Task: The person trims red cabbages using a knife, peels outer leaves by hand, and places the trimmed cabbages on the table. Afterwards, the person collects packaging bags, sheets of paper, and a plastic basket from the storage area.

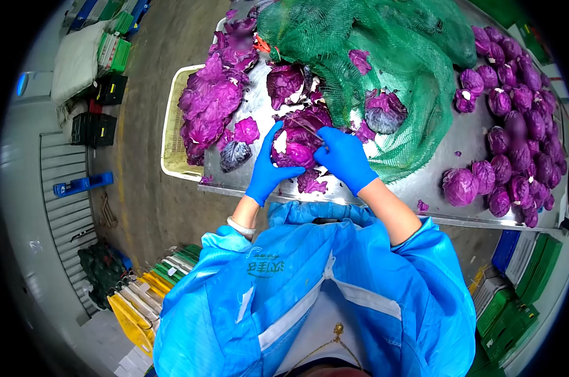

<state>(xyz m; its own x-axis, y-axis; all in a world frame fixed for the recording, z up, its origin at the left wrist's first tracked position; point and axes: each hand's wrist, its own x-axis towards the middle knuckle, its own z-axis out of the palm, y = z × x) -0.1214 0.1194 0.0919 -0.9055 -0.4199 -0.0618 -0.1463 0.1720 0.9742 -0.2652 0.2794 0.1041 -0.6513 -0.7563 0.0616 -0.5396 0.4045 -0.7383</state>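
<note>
At centre of steel tabletop (422, 182): purple cabbage (297, 141), left hand (267, 169) cupped closed round its 9 o'clock side; right hand (344, 158) clasping its 3 o'clock side; green net (410, 69) at 1 o'clock; trimmed cabbages (517, 125) at 3 o'clock.

The red cabbage (297, 141) between the gloved hands is partly covered by the right hand (344, 157), and whether the thin blade-like thing (306, 129) lying across it is a knife is too small to tell. The green net sack (385, 50) hides part of the steel table (435, 160) and runs off the top edge, where a patch of loose purple leaves (240, 41) is blurred. The person's lower body is cut off by the bottom edge.
</note>
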